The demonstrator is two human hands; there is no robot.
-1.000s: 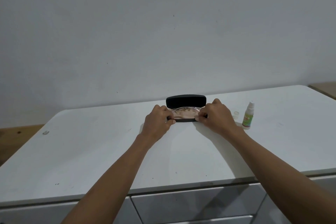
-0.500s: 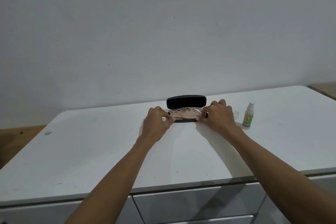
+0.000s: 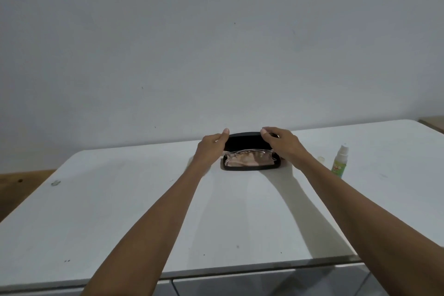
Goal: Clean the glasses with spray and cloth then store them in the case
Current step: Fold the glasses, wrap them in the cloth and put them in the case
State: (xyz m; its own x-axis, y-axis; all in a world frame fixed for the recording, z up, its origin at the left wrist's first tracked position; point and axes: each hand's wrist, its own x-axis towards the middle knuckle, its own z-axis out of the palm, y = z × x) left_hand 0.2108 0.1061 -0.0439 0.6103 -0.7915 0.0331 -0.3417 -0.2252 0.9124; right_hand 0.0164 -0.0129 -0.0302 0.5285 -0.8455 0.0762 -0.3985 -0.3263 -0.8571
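A black glasses case stands open at the far middle of the white table. Inside its tray lie the glasses on a pinkish-beige cloth. My left hand holds the left end of the raised lid, thumb on top. My right hand holds the lid's right end, fingers curled over it. A small spray bottle with a green label stands upright to the right of the case.
A small clear cap lies between the case and the spray bottle. A tiny scrap sits near the table's left edge. Drawer fronts run below the near edge. A plain wall rises right behind the table.
Both hands have risen from the case's lower tray, where they were tucking in the glasses and cloth, to the two ends of the open lid.
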